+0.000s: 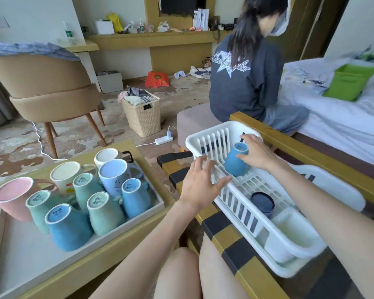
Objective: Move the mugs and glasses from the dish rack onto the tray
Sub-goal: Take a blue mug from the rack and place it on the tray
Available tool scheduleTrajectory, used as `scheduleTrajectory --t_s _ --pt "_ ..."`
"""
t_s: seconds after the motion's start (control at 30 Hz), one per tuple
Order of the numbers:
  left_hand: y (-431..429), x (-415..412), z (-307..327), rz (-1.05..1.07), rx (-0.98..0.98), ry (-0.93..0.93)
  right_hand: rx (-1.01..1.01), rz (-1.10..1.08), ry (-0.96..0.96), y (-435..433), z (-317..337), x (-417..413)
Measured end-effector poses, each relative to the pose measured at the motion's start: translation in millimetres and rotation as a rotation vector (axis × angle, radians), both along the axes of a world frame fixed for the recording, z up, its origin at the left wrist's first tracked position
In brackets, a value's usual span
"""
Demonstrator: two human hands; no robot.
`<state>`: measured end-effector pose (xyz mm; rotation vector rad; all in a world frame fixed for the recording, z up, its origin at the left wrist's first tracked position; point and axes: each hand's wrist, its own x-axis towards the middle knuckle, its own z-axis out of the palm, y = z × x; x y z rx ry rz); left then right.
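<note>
A white dish rack (229,203) stands on a chequered table at the right. My right hand (257,153) grips a blue mug (234,162) that rests upside down and tilted in the rack's far end. My left hand (200,181) hovers open, fingers spread, at the rack's left rim beside that mug. A dark blue mug (262,202) lies lower in the rack. The white tray (17,253) at the left holds several upturned mugs, pink (13,196), cream, green and blue.
A person (246,83) sits with their back to me beyond the rack, next to a bed. A wicker basket (141,113), a power strip (163,140) and a tan chair (45,87) stand on the floor. My bare knees are below, between the two tables.
</note>
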<state>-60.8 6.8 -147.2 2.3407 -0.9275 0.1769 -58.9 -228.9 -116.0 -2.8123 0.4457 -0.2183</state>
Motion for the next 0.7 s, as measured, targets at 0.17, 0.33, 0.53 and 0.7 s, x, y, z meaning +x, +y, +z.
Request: scheduleTrajectory --t_s 0.17,0.33,0.53,0.7 --pt "7.1 1.0 -8.1 0.029 -0.052 -0.061 0.022 0.029 0.176 0.5 -14.9 17.8" --pt "4.3 1.2 -7.9 0.043 -0.057 -0.038 0.088 0.013 0.142 1.8 -19.6 15.7" --pt "6.8 -0.8 -7.4 0.052 -0.048 -0.027 0.144 0.051 0.118 12.8 -13.9 -6.2" --pt "5.5 -1.3 -0.1 0.012 -0.033 0.082 0.173 0.035 -0.054 25.5 2.5 -30.6"
